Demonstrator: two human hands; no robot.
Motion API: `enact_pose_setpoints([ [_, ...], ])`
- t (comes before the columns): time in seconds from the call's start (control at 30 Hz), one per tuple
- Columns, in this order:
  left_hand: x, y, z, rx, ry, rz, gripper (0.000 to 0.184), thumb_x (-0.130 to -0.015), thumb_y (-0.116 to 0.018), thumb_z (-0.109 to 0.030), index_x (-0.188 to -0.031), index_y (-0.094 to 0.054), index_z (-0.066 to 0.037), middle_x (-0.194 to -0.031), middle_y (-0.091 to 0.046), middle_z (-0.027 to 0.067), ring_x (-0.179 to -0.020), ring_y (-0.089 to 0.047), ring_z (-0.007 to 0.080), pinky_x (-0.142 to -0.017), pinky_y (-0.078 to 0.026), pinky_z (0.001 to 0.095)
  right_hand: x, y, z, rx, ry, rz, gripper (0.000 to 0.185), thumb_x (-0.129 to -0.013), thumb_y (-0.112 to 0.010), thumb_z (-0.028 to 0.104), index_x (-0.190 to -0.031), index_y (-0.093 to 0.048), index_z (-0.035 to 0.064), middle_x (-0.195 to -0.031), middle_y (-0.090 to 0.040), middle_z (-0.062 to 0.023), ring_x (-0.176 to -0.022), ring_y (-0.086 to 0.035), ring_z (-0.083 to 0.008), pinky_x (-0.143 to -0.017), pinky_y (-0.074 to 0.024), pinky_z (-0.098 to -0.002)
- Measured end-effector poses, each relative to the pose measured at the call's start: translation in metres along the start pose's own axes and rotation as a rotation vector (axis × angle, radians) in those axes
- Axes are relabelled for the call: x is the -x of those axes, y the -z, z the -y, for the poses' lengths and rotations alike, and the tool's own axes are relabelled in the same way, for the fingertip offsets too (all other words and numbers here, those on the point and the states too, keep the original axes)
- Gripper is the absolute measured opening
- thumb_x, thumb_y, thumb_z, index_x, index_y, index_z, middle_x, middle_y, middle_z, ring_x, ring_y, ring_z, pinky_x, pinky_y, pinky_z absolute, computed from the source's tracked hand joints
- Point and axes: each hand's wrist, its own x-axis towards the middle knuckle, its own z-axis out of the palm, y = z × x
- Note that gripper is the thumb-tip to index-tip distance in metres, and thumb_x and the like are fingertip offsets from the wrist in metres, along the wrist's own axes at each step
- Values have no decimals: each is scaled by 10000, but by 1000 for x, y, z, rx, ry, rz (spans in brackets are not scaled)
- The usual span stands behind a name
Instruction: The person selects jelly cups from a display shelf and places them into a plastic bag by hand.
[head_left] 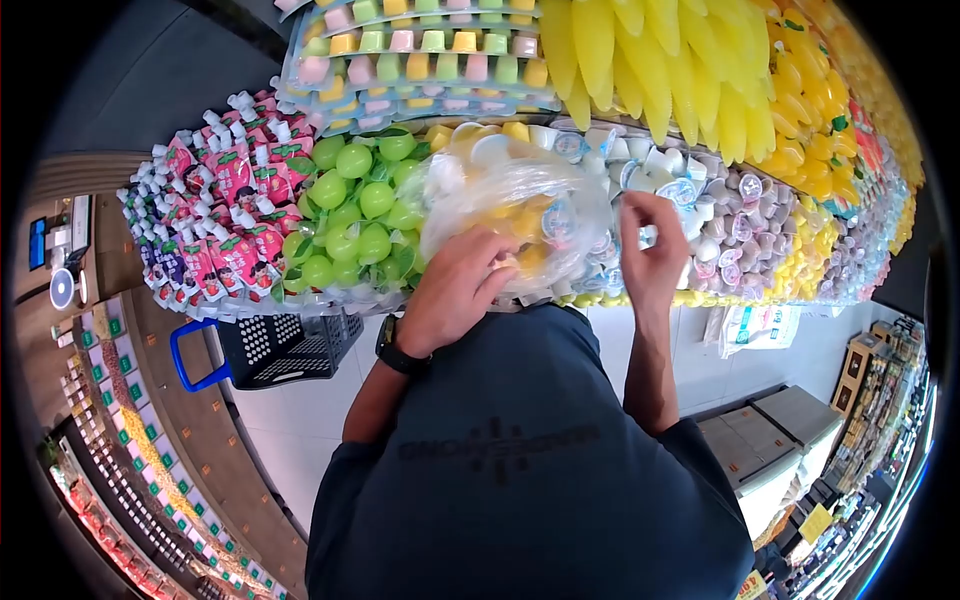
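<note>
- We see the clear plastic bag (pixel 505 185) lying in front of the person, on top of the heaped sweets, with yellow and white cups showing through it; the heap probably takes its weight.
- The left hand (pixel 460 285) is pinched on the bag's near side, likely to steady the thin film.
- The right hand (pixel 655 245) is apart from the left, just beside the bag, fingers curled toward the thumb; we cannot tell whether it grips anything.
- We judge the goods grouped by kind for easy picking: pink pouches (pixel 235 175) beside green balls (pixel 375 200), purple cups (pixel 745 220) further right.
- We count two hands, one bag, one watch (pixel 388 343) and one black basket (pixel 262 345) with a blue handle.
- Green balls number over ten (overlaps defeat us); pouches and cups are too many to count.
</note>
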Motion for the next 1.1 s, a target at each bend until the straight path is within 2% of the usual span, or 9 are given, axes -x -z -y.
enact_pose_setpoints([
  [0.1, -1, 1, 0, -101, -77, -47, 191, -963, -644, -88, -1130, -657, 2, -1031, -634, 163, -974, -621, 361, -893, -508, 419, 9, -18, 15, -67, 170, 351, 193, -902, -722, -43, -1086, -727, 18, -1035, -729, -122, -903, -696, -249, -838, -532, -327],
  [0.13, -1, 1, 0, -150, -112, -64, 185, -958, -647, -88, -1122, -662, -4, -1044, -641, 164, -1007, -613, 378, -913, -499, 428, 10, -21, 17, -68, 171, 352, 193, -902, -722, -43, -1086, -727, 18, -1035, -729, -122, -903, -696, -249, -838, -532, -327],
  [0.2, 0, 3, 0, -166, -87, -29, 174, -959, -646, -95, -1110, -665, -10, -1053, -650, 161, -1035, -607, 384, -928, -489, 436, 10, -26, 20, 108, 300, 426, 221, -860, -770, 7, -1075, -734, 48, -1045, -727, -136, -928, -689, -318, -855, -514, -390],
  [0.33, 2, 1, 5, -210, -90, 13, 152, -968, -636, -116, -1083, -666, -22, -1063, -667, 153, -1053, -609, 385, -941, -471, 451, 12, -17, 13, 265, 246, 435, 212, -846, -797, 60, -1047, -733, 67, -1000, -715, -106, -894, -666, -318, -822, -482, -421],
  [0.4, 0, -1, 4, -204, -105, 19, 156, -971, -632, -121, -1087, -666, -21, -1061, -669, 153, -1047, -611, 386, -944, -468, 450, 12, -10, 11, 366, 209, 529, 191, -842, -801, 67, -1017, -728, 70, -936, -689, -89, -849, -651, -305, -770, -467, -414],
  [0.5, -2, -3, 4, -200, -120, 25, 159, -975, -627, -129, -1086, -663, -20, -1057, -670, 154, -1033, -615, 387, -944, -464, 448, 16, -14, 7, 354, 250, 501, 180, -830, -814, 77, -983, -719, 71, -906, -671, -86, -824, -640, -302, -754, -461, -415],
  [0.73, -3, -3, 4, -175, -129, 38, 147, -985, -618, -133, -1074, -652, -21, -1041, -663, 159, -1021, -620, 390, -929, -462, 455, 21, -30, 12, 323, 319, 476, 170, -799, -807, 62, -933, -703, 72, -938, -656, -80, -855, -643, -299, -737, -473, -408],
  [0.97, -2, -2, 5, -153, -134, 28, 153, -996, -609, -135, -1079, -651, -13, -1036, -661, 159, -1024, -623, 381, -931, -463, 450, 22, -22, 5, 413, 220, 472, 106, -830, -761, 44, -904, -684, 42, -949, -645, -112, -872, -638, -332, -783, -512, -446],
  [1.1, -2, -5, 9, -119, -132, 24, 156, -988, -613, -133, -1091, -639, -19, -1035, -649, 155, -1019, -618, 378, -922, -458, 454, 20, -21, 3, 294, 232, 439, 117, -829, -777, 1, -913, -701, 32, -971, -651, -105, -866, -649, -319, -768, -523, -411],
])
